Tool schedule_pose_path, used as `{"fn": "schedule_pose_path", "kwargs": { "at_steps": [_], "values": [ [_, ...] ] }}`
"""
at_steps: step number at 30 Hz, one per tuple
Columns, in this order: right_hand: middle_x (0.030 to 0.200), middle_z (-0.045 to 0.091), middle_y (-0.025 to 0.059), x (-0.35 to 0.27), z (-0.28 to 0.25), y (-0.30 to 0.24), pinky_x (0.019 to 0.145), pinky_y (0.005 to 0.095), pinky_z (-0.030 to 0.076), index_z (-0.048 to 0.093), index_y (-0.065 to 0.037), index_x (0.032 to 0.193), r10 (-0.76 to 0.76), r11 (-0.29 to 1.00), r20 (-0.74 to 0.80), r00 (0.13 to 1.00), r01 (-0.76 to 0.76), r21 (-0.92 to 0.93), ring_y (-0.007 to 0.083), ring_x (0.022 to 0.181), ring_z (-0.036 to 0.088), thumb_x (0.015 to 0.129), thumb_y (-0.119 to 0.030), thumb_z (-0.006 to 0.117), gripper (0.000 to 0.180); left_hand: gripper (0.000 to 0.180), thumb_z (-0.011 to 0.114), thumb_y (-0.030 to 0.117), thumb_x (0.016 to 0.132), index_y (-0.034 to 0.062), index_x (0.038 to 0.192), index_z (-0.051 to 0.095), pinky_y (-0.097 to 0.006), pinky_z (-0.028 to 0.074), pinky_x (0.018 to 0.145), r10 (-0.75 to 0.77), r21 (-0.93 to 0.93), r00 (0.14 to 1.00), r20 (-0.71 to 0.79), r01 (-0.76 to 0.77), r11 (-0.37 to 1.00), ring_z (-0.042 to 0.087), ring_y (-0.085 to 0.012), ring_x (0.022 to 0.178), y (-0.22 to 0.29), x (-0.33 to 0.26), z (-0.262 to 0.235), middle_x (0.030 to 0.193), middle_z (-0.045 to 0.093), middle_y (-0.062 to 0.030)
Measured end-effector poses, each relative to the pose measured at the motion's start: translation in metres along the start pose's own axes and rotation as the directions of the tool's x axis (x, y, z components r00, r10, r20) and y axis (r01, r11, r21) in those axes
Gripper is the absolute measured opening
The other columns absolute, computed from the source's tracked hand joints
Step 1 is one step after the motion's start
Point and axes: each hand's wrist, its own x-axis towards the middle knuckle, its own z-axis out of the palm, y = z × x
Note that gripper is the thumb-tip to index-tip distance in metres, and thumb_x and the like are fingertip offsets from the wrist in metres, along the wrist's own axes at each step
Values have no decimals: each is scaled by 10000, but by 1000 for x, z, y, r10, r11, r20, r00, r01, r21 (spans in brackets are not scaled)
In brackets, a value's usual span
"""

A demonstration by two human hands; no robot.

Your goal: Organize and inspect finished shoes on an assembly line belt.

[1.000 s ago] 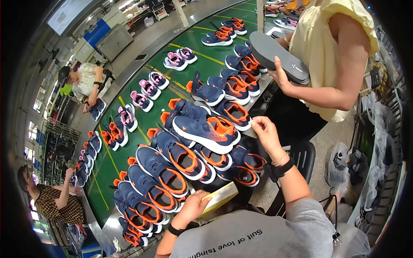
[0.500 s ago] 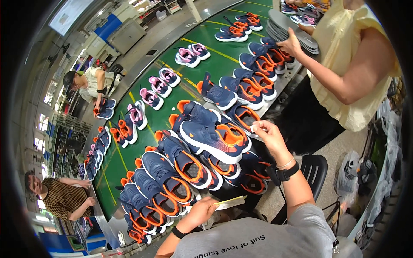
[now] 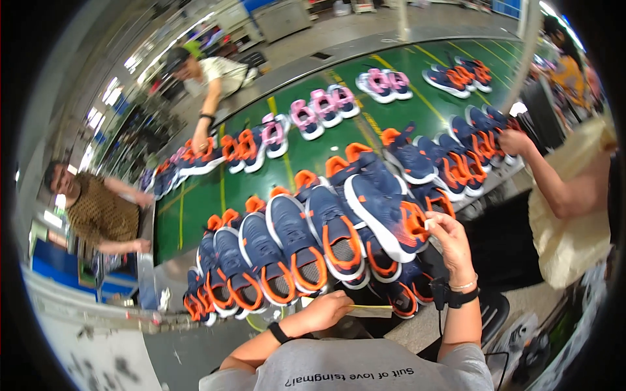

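My left hand [image 3: 324, 309] is low in the middle, its fingers closed on a thin pale sheet with a yellow edge [image 3: 372, 311]. My right hand [image 3: 450, 238] is closed in a pinch on a small white piece [image 3: 428, 224], too small to make out. Those fingertips are beside the orange-lined opening of a navy sneaker [image 3: 385, 212], which rests tilted on top of other shoes. To its left, navy sneakers with orange linings [image 3: 297, 244] stand packed in a row, toes pointing away from me. Whether the right fingertips touch the sneaker, I cannot tell.
A green conveyor belt [image 3: 261, 186] with yellow lines carries pink-and-navy sneakers [image 3: 323, 107] and more orange ones. A co-worker in pale yellow [image 3: 574, 208] reaches in from the right; two other people work at the left. A black chair [image 3: 495, 316] stands near my right arm.
My view has turned, so the belt lies more level across it. The co-worker's grey stacked plates at the right are out of sight. Both my hands keep their closed grips.
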Motion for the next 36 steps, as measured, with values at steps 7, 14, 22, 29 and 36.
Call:
{"fn": "schedule_pose_path", "kwargs": {
  "at_steps": [7,14,22,29,36],
  "values": [
    [1022,565,43,-7,26,2,832,256,381,608,-29,864,17,995,157,987,-1,-101,103,900,515,816,-109,627,95,146,502,135,837,27,897,582,-403,445,693,-70,-49,986,-151,63,997,551,-336,812,-15,-30,13,846,534,-140],
    [993,586,19,-14,42,20,829,236,371,609,-38,851,74,997,192,979,-66,-47,85,860,517,816,-98,625,71,171,480,128,857,33,975,559,-410,439,726,-159,-48,974,-160,153,987,543,-339,845,-27,-65,20,878,542,-145],
    [1109,544,48,-42,123,-6,805,219,372,559,-54,796,18,999,411,911,-4,-34,71,873,497,821,-67,588,41,209,478,43,766,-2,957,550,-427,431,740,-272,-134,894,-357,239,962,541,-374,867,-45,-137,25,899,553,-184],
    [1106,533,60,-99,251,-3,778,240,402,568,-34,805,96,995,763,640,-73,-63,85,876,508,807,-55,588,29,219,440,90,758,2,883,598,-460,445,733,-443,-158,575,-688,477,865,562,-385,820,-92,-259,33,834,596,-216],
    [1133,515,95,-155,368,74,794,257,408,581,-29,848,247,930,906,343,179,-322,126,928,514,819,-104,606,83,450,448,151,778,99,1225,465,-462,468,703,-621,-324,194,-759,716,619,580,-374,799,-140,-353,-7,884,602,-201]
  ]
}}
